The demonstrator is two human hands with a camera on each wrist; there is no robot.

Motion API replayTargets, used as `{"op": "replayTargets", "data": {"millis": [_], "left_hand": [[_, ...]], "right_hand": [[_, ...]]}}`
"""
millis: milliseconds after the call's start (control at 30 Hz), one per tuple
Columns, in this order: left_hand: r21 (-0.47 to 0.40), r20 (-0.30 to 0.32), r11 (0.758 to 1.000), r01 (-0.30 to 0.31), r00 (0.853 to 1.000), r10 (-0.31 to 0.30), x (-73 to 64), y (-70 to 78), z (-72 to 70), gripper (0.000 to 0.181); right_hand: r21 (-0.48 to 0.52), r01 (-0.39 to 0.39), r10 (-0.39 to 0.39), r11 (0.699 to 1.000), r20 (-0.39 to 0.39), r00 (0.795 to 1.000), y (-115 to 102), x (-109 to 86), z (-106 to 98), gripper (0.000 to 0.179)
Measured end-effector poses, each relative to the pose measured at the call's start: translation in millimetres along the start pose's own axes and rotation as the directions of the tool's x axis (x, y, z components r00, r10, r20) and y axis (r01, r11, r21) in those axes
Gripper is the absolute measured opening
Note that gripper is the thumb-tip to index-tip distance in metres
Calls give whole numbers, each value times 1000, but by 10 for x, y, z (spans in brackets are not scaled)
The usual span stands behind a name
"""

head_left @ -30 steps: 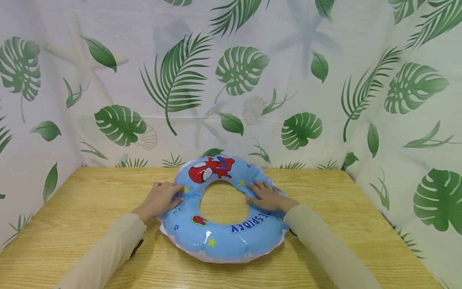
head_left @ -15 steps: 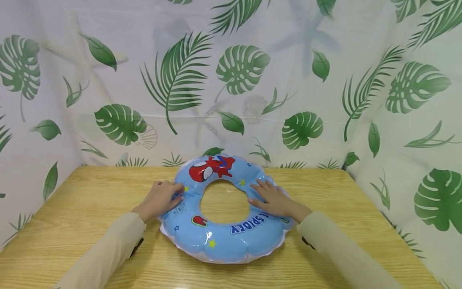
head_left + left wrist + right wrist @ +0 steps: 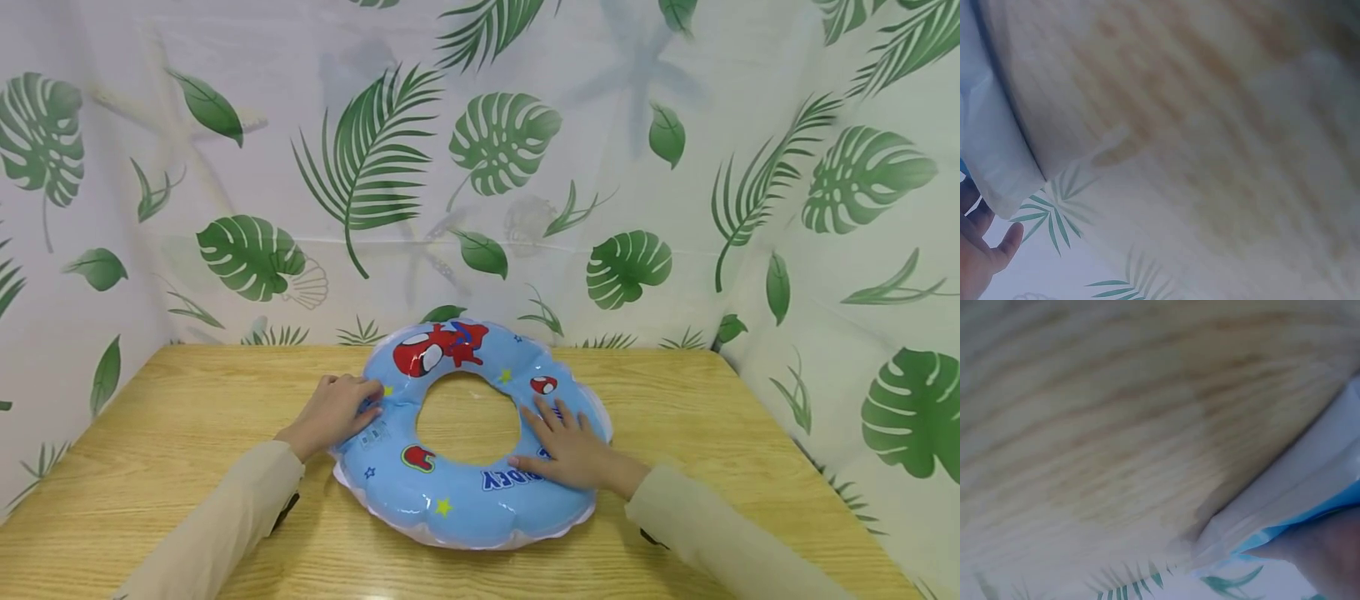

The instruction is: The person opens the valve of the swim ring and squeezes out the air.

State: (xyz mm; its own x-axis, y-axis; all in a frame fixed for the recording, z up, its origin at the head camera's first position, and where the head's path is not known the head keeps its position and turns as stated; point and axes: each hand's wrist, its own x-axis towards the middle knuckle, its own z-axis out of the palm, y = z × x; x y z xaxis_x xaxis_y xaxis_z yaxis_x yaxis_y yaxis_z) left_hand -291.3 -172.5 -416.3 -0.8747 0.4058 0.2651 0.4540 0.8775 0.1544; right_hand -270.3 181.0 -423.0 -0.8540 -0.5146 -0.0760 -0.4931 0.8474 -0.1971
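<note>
An inflated light-blue swim ring [image 3: 465, 504] lies on the table in the head view, with a red cartoon figure, stars and lettering printed on top. At its left side, my left hand [image 3: 333, 412] holds the ring with bent fingers, the thumb nearer me. In the left wrist view only part of this left hand [image 3: 982, 250] shows beside the ring's pale edge [image 3: 997, 137]. My right hand [image 3: 573, 450] rests on the ring's right side, fingers spread and fairly straight, covering some lettering. A blurred part of the right hand [image 3: 1329, 556] appears over the ring's white underside [image 3: 1279, 494] in the right wrist view.
The wood-grain table [image 3: 187, 417] extends on both sides of the ring. A white curtain with green leaves [image 3: 495, 275] stands along its back edge and both sides. The ring's far edge lies near the back curtain.
My right hand has slid along the ring toward me and slightly right, uncovering a small red face print. The left hand stays in place, and the ring has hardly moved.
</note>
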Motion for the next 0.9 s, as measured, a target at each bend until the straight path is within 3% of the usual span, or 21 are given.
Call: {"op": "replayTargets", "data": {"millis": [400, 900], "left_hand": [[-3, -4, 1000, 7, 1000, -7, 26, -2, -4, 13], [-4, 4, 1000, 0, 1000, 0, 34, -10, -8, 13]], "right_hand": [[-21, -33, 33, 999, 25, 999, 2, 2, 128, 92], [-130, -44, 51, 991, 52, 997, -77, 14, 167, 93]]}}
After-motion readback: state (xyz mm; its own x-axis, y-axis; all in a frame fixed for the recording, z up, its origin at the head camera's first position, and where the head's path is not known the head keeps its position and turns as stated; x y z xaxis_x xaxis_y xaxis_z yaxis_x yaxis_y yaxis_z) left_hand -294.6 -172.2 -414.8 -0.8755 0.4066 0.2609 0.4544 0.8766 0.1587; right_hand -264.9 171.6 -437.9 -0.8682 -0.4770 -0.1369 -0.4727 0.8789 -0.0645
